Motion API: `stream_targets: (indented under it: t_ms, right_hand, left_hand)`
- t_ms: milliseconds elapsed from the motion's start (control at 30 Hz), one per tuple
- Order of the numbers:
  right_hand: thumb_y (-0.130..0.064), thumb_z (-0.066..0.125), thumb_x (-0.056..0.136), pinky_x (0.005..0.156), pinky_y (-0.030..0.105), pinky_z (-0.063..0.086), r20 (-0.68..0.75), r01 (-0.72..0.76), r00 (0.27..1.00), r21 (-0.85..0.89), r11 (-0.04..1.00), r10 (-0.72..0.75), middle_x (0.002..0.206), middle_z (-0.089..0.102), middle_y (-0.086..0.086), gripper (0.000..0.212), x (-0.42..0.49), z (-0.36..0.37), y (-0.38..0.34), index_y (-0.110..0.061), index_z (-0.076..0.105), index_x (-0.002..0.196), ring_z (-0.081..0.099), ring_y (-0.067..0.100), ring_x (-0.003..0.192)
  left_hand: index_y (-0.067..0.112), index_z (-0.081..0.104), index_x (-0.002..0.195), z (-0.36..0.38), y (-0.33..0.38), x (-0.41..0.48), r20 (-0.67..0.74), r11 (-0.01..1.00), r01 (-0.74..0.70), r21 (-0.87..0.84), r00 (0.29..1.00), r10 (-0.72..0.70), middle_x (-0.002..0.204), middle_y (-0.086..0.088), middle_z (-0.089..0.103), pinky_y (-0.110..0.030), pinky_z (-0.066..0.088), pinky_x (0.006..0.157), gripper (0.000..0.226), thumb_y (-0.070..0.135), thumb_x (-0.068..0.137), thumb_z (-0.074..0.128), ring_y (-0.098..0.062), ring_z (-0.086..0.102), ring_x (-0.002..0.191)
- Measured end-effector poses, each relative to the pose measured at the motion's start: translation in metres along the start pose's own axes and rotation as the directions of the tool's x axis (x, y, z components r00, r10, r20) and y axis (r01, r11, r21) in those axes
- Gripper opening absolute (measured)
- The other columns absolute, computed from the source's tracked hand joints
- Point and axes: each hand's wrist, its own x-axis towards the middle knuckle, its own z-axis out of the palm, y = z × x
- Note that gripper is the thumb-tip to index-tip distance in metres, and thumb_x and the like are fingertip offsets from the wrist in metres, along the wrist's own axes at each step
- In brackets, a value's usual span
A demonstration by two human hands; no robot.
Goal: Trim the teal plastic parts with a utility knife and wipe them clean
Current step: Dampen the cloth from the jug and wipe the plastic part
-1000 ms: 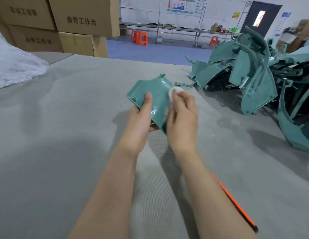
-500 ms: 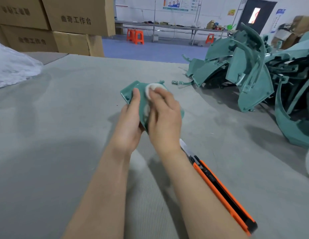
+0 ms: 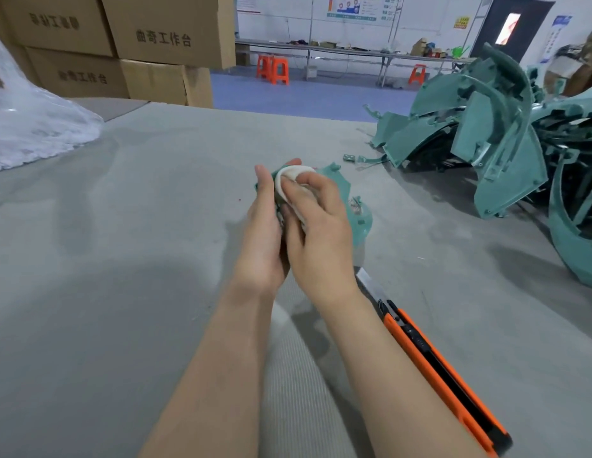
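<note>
**Mid-table: wiping a teal part**

Dead centre on the grey felt table (image 3: 123,226), my left hand (image 3: 261,233) grips the small teal plastic part (image 3: 357,209). My right hand (image 3: 321,233) hides most of it, fingers curled, pinching a white wiping pad (image 3: 288,180) against it. An orange utility knife (image 3: 436,358) lies at four o'clock, blade out. Piled teal parts (image 3: 486,137) sit at two, cardboard boxes (image 3: 166,31) at eleven.
</note>
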Motion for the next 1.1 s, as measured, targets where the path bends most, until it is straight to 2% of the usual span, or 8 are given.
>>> stream_targets:
  t_ms: [167, 300, 400, 567, 733, 833, 933, 1100]
  right_hand:
    - [-0.003, 0.052, 0.097, 0.096, 0.033, 0.045, -0.177, -0.096, 0.980, -0.015, 0.995, 0.092, 0.123, 0.055, 0.010, 0.030, 0.005, 0.000, 0.010, -0.006, 0.065, 0.124, 0.054, 0.026, 0.110]
    - [-0.010, 0.056, 0.096, 0.093, 0.014, 0.038, -0.046, -0.047, 0.998, 0.054, 0.997, 0.049, 0.114, 0.057, -0.011, 0.025, -0.003, 0.009, 0.001, -0.008, 0.068, 0.118, 0.052, 0.005, 0.107]
    - [-0.004, 0.056, 0.092, 0.093, 0.027, 0.042, -0.024, 0.014, 1.000, -0.031, 0.999, -0.015, 0.119, 0.059, 0.010, 0.028, -0.002, 0.007, 0.004, -0.004, 0.069, 0.117, 0.056, 0.027, 0.108]
    - [-0.001, 0.049, 0.097, 0.091, 0.009, 0.033, -0.195, -0.295, 0.939, -0.036, 0.955, 0.282, 0.123, 0.052, 0.013, 0.032, 0.009, -0.011, 0.032, 0.000, 0.061, 0.127, 0.052, 0.025, 0.111]
    - [-0.005, 0.054, 0.090, 0.086, 0.035, 0.048, -0.046, 0.036, 0.998, -0.023, 0.999, -0.037, 0.117, 0.061, 0.013, 0.029, -0.011, 0.016, -0.004, -0.004, 0.069, 0.115, 0.057, 0.033, 0.101]
    - [-0.004, 0.053, 0.094, 0.088, 0.040, 0.052, -0.140, -0.089, 0.985, 0.099, 0.991, 0.102, 0.118, 0.059, 0.011, 0.027, 0.002, 0.008, 0.008, -0.006, 0.069, 0.116, 0.057, 0.032, 0.104]
    - [0.003, 0.051, 0.094, 0.095, 0.032, 0.045, -0.237, -0.218, 0.949, -0.025, 0.976, 0.206, 0.118, 0.056, 0.015, 0.032, 0.008, -0.009, 0.026, -0.002, 0.065, 0.122, 0.055, 0.032, 0.108]
    - [0.001, 0.054, 0.091, 0.089, 0.030, 0.047, -0.106, 0.012, 0.994, -0.063, 0.998, -0.019, 0.114, 0.061, 0.016, 0.028, -0.003, 0.009, 0.008, -0.001, 0.069, 0.115, 0.059, 0.034, 0.100]
  left_hand:
    - [0.020, 0.066, 0.111, 0.006, -0.003, 0.001, -0.068, 0.995, -0.041, 0.093, 0.997, 0.047, 0.112, -0.006, 0.071, -0.033, 0.051, 0.094, 0.047, 0.051, 0.100, 0.032, -0.020, 0.066, 0.108]
    - [0.022, 0.065, 0.111, 0.001, -0.005, 0.002, -0.046, 0.997, -0.051, 0.059, 0.997, 0.054, 0.103, -0.001, 0.070, -0.027, 0.050, 0.091, 0.045, 0.051, 0.100, 0.032, -0.016, 0.066, 0.101]
    - [0.022, 0.066, 0.109, -0.001, -0.002, 0.002, -0.034, 0.999, -0.033, 0.040, 0.999, 0.034, 0.098, 0.001, 0.072, -0.027, 0.052, 0.085, 0.046, 0.053, 0.099, 0.032, -0.015, 0.067, 0.097]
    - [0.023, 0.065, 0.106, 0.000, 0.003, 0.004, -0.047, 0.994, -0.074, 0.082, 0.996, 0.078, 0.112, -0.004, 0.071, -0.041, 0.050, 0.098, 0.048, 0.054, 0.099, 0.029, -0.023, 0.066, 0.108]
    - [0.026, 0.068, 0.104, -0.004, -0.001, 0.005, -0.050, 0.999, -0.044, 0.028, 0.998, 0.045, 0.092, 0.003, 0.072, -0.026, 0.052, 0.085, 0.047, 0.058, 0.097, 0.034, -0.014, 0.068, 0.090]
    - [0.023, 0.069, 0.101, -0.007, 0.000, 0.005, -0.056, 0.999, -0.033, 0.033, 0.998, 0.035, 0.095, 0.000, 0.073, -0.029, 0.055, 0.083, 0.049, 0.057, 0.097, 0.033, -0.016, 0.069, 0.092]
    - [0.024, 0.069, 0.100, -0.005, 0.002, 0.006, -0.073, 0.996, -0.046, 0.083, 0.996, 0.052, 0.102, -0.002, 0.073, -0.036, 0.053, 0.089, 0.051, 0.057, 0.098, 0.031, -0.020, 0.068, 0.098]
    - [0.023, 0.067, 0.104, -0.006, 0.002, 0.005, -0.092, 0.997, -0.053, 0.062, 0.994, 0.059, 0.098, -0.003, 0.074, -0.030, 0.055, 0.082, 0.049, 0.056, 0.099, 0.031, -0.019, 0.070, 0.095]
